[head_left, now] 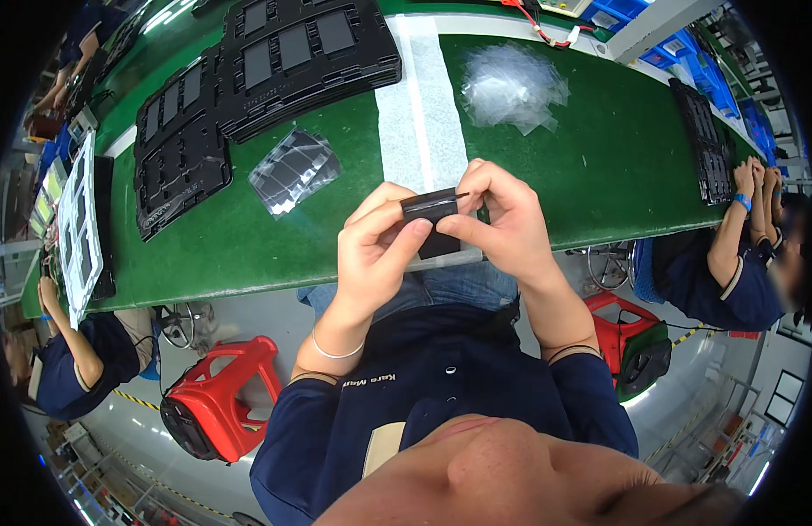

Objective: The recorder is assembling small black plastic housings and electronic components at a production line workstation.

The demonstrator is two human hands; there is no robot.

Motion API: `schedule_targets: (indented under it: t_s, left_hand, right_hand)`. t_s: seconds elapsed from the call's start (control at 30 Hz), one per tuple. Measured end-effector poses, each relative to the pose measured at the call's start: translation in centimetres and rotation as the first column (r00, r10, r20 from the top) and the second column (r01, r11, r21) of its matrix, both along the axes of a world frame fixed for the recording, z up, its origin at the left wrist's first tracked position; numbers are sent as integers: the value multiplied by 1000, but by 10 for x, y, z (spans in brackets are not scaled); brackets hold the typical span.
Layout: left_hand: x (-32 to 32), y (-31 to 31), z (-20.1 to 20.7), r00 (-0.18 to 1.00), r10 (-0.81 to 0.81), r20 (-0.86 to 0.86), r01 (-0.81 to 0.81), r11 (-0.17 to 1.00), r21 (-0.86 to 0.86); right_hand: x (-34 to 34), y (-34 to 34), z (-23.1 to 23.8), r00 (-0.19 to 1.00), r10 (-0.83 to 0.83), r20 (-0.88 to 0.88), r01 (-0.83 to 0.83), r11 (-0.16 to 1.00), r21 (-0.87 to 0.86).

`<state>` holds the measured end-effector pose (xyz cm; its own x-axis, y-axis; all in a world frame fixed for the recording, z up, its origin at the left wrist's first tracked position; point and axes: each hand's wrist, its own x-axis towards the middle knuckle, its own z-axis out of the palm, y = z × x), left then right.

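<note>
Green workbench (599,167) across the frame, grey shop floor (305,381) below. White paper strip (419,114) runs over the bench toward the front edge.

Small black piece (430,206) is up in both hands, above the near end of the strip, by the bench's front edge. Left hand (375,250) – thumb and fingers clamped on its left end. Right hand (509,223) – thumb and fingertips bent in close at its right end; can't tell if they actually grip it.

Left of the hands: small pile of dark-patterned sheets (294,171), stacked black trays (309,53) behind it. Right of the strip, farther back: loose pile of clear film (511,88).

Red stool (226,394) on the floor to the left, second red stool (609,317) to the right. One co-worker (73,368) at far left, another (730,285) at far right.
</note>
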<state>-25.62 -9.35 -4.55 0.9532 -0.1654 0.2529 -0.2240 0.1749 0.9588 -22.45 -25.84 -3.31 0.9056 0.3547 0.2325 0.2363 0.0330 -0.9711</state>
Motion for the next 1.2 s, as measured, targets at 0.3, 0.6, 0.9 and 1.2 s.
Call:
schedule_targets:
  t_s: [0.3,0.6,0.9,1.2]
  left_hand:
    - [-4,-4,-1,968,151,198,-168,983,73]
    - [-6,-20,-6,660,358,660,-615,762,202]
    - [-8,-2,-2,934,309,180,-332,936,113]
    - [-12,-4,-3,978,-153,-143,109,955,-275]
  right_hand:
    - [-4,6,2,945,-176,276,176,984,25]
    - [-21,23,-4,492,-223,841,606,781,-148]
    - [2,5,8,988,21,152,-21,1000,-6]
    - [-5,17,8,963,128,-236,-13,899,438]
